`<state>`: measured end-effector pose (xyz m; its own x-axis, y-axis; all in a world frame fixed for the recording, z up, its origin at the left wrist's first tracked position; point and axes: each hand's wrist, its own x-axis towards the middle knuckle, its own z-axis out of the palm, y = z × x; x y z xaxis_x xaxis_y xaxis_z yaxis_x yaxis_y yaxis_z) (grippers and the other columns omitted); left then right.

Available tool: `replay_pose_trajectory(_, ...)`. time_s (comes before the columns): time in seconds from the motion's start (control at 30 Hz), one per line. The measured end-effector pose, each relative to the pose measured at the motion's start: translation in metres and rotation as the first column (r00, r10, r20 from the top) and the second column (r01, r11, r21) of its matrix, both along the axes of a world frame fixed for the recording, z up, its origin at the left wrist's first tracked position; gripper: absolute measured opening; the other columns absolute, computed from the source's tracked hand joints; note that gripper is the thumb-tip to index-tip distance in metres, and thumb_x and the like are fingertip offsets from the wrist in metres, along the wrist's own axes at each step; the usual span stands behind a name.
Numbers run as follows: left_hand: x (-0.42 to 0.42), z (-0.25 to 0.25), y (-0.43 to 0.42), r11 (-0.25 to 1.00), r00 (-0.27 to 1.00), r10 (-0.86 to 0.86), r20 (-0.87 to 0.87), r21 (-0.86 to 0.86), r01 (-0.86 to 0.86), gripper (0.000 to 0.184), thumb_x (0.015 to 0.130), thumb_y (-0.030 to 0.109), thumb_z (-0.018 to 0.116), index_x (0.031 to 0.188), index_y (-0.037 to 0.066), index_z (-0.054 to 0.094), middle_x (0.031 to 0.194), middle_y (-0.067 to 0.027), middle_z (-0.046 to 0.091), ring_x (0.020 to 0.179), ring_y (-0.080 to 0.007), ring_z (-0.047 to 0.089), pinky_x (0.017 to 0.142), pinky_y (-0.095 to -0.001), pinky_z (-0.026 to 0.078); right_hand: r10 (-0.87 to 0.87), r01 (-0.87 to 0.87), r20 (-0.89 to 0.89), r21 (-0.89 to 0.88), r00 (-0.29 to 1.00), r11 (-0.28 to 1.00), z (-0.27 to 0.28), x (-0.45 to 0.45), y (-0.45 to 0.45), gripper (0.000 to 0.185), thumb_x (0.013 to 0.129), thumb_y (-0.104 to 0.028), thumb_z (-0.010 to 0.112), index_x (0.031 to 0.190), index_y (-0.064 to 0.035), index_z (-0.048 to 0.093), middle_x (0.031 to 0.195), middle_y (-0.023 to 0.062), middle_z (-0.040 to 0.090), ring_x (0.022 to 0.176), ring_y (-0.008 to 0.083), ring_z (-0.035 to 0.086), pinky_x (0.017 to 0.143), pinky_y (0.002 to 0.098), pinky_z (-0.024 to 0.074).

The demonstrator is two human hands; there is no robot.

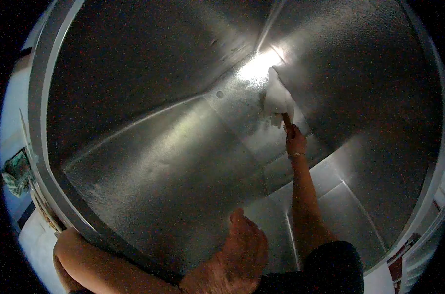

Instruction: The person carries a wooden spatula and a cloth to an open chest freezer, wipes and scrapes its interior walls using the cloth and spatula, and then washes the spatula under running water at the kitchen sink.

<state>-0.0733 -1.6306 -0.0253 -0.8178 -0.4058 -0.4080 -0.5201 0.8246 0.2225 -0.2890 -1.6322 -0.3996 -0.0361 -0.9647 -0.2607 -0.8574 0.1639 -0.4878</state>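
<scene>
My right hand [296, 143], with a thin band at its wrist, is closed round a short brown handle [287, 119]. A pale, pointed mass [278, 94] sits at the far end of the handle, against a shiny grey metal surface [247, 125]. I cannot make out whether it is foam, cloth or a tool head. Near the bottom centre, close to the camera, my left hand [239, 245] shows with its fingers bent together. What it holds, if anything, is hidden, and it is dim there.
Dark, curved metal walls [149, 63] with seams surround both arms. A pale rim [39, 122] runs round the opening. Beyond its left edge, a crumpled greenish item [18, 171] is visible. A small round spot [220, 94] marks the metal surface.
</scene>
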Motion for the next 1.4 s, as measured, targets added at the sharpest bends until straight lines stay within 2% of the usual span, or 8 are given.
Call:
replay_pose_trajectory(0.07, -0.002, 0.0, 0.001, 1.0, 1.0, -0.002, -0.001, -0.003, 0.002, 0.023, 0.067, 0.015, 0.047, 0.078, -0.003, 0.055, 0.079, -0.0154, 0.055, 0.078, -0.0292, 0.053, 0.08, -0.0436, 0.038, 0.106, 0.031, -0.255, 0.482, 0.961, 0.876, 0.025, 0.011, -0.013, 0.034, 0.083, -0.032, 0.037, 0.111, -0.0133, 0.045, 0.083, 0.0162, 0.058, 0.074, 0.0338, 0.057, 0.062, 0.042, 0.0447)
replay_pose_trajectory(0.3, -0.001, 0.002, -0.001, 1.0, 1.0, -0.002, 0.011, 0.002, 0.002, 0.023, 0.068, 0.016, 0.047, 0.078, -0.003, 0.055, 0.079, -0.0153, 0.055, 0.079, -0.0291, 0.053, 0.08, -0.0432, 0.038, 0.277, -0.257, -0.034, 0.279, 0.96, 0.925, -0.005, 0.024, -0.008, 0.035, 0.083, -0.024, 0.034, 0.117, -0.0163, 0.035, 0.083, 0.0163, 0.057, 0.068, 0.0326, 0.056, 0.06, 0.043, 0.0449)
replay_pose_trajectory(0.4, 0.0, 0.004, -0.001, 1.0, 1.0, 0.001, 0.016, 0.006, -0.001, 0.023, 0.068, 0.016, 0.047, 0.078, -0.003, 0.055, 0.08, -0.0152, 0.055, 0.079, -0.029, 0.053, 0.081, -0.0431, 0.038, 0.138, -0.167, 0.218, 0.121, 0.966, 0.978, -0.027, 0.024, -0.004, 0.035, 0.083, -0.03, 0.042, 0.11, -0.0094, 0.044, 0.074, 0.0122, 0.059, 0.063, 0.0235, 0.057, 0.058, 0.0335, 0.0437)
replay_pose_trajectory(0.5, 0.002, 0.004, 0.0, 1.0, 1.0, 0.006, 0.02, 0.011, -0.006, 0.023, 0.068, 0.016, 0.047, 0.078, -0.003, 0.055, 0.08, -0.0151, 0.055, 0.079, -0.029, 0.053, 0.081, -0.0429, 0.038, -0.272, 0.066, 0.44, 0.429, 0.856, 0.901, -0.013, 0.03, -0.008, 0.034, 0.082, -0.027, 0.045, 0.108, -0.0058, 0.046, 0.071, 0.0107, 0.058, 0.058, 0.018, 0.054, 0.056, 0.0294, 0.0424)
replay_pose_trajectory(0.7, 0.003, 0.004, -0.001, 1.0, 1.0, 0.01, 0.026, 0.018, -0.01, 0.022, 0.068, 0.016, 0.047, 0.079, -0.002, 0.055, 0.08, -0.015, 0.055, 0.08, -0.0288, 0.052, 0.081, -0.0426, 0.038, 0.155, -0.16, 0.257, -0.004, 0.954, 0.987, -0.084, -0.005, 0.026, 0.039, 0.08, -0.03, 0.048, 0.112, -0.008, 0.044, 0.067, 0.0104, 0.056, 0.055, 0.0157, 0.052, 0.055, 0.0291, 0.0422)
replay_pose_trajectory(1.0, 0.0, 0.004, -0.003, 1.0, 0.999, 0.01, 0.039, 0.021, -0.011, 0.022, 0.068, 0.016, 0.047, 0.079, -0.002, 0.055, 0.081, -0.0148, 0.055, 0.08, -0.0287, 0.052, 0.081, -0.042, 0.038, 0.27, -0.271, 0.141, -0.018, 0.952, 0.962, -0.089, 0.031, 0.027, 0.036, 0.082, -0.034, 0.04, 0.112, -0.0152, 0.045, 0.08, 0.0129, 0.059, 0.073, 0.029, 0.057, 0.069, 0.0363, 0.0433)
replay_pose_trajectory(1.17, 0.002, 0.006, -0.001, 0.999, 0.999, 0.016, 0.045, 0.027, -0.017, 0.022, 0.069, 0.016, 0.048, 0.079, -0.002, 0.055, 0.081, -0.0147, 0.055, 0.08, -0.0286, 0.052, 0.081, -0.0418, 0.038, 0.226, -0.2, -0.016, 0.399, 0.974, 0.895, 0.017, 0.059, -0.029, 0.033, 0.085, -0.034, 0.033, 0.112, -0.0173, 0.044, 0.084, 0.0165, 0.058, 0.077, 0.0329, 0.056, 0.068, 0.041, 0.0439)
replay_pose_trajectory(1.4, 0.002, 0.006, -0.001, 0.999, 0.999, 0.034, 0.04, 0.03, -0.035, 0.022, 0.069, 0.016, 0.048, 0.08, -0.001, 0.055, 0.081, -0.0145, 0.055, 0.081, -0.0284, 0.052, 0.081, -0.0414, 0.038, 0.233, -0.16, -0.3, 0.25, 0.925, 0.955, 0.1, 0.001, -0.027, 0.03, 0.084, -0.025, 0.033, 0.111, -0.018, 0.044, 0.086, 0.014, 0.058, 0.072, 0.0311, 0.057, 0.063, 0.0439, 0.0447)
